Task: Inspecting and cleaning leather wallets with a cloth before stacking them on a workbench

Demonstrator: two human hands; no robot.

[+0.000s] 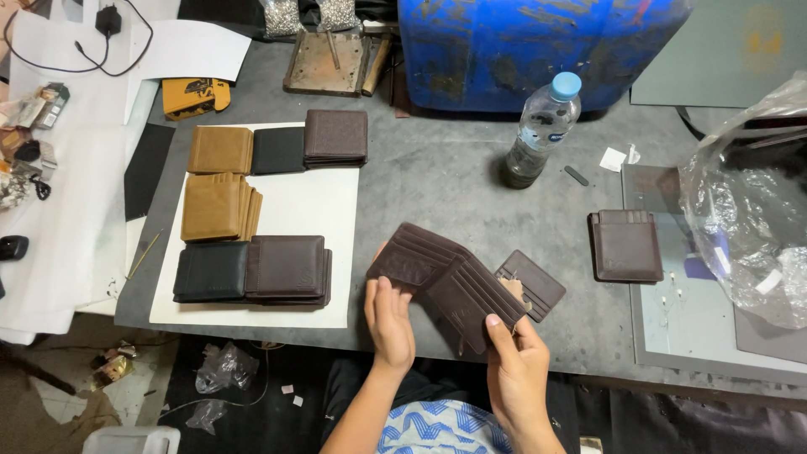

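Wallet (445,282), dark brown, lies spread open above the table's (437,185) near edge, gripped by both palms-up hands: left hand (388,324) clasping its left flap, right hand (514,366) pinching its right.

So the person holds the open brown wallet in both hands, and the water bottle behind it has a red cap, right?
Not quite. The head view shows the water bottle has a light blue cap, not red. The rest holds: left hand and right hand both hold the open brown wallet.
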